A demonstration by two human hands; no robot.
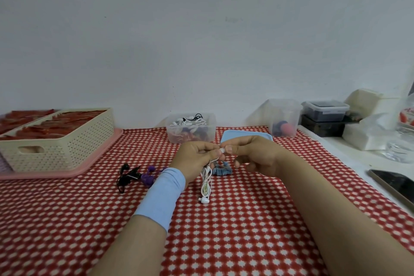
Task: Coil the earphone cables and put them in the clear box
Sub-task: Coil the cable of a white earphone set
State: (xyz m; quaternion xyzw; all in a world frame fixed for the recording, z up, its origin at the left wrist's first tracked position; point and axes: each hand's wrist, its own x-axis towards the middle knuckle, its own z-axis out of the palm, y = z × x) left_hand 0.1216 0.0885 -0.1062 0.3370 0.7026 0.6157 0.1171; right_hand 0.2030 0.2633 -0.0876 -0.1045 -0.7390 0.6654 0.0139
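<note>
no legible text, no labels, no brands — nothing readable anywhere

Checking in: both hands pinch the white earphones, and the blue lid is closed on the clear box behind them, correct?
No: the head view shows the blue lid lying on the cloth beside the clear box, which stands open. The left hand and right hand do both pinch the white earphones.

Plain white wall; red-white patterned tablecloth over table.
</note>
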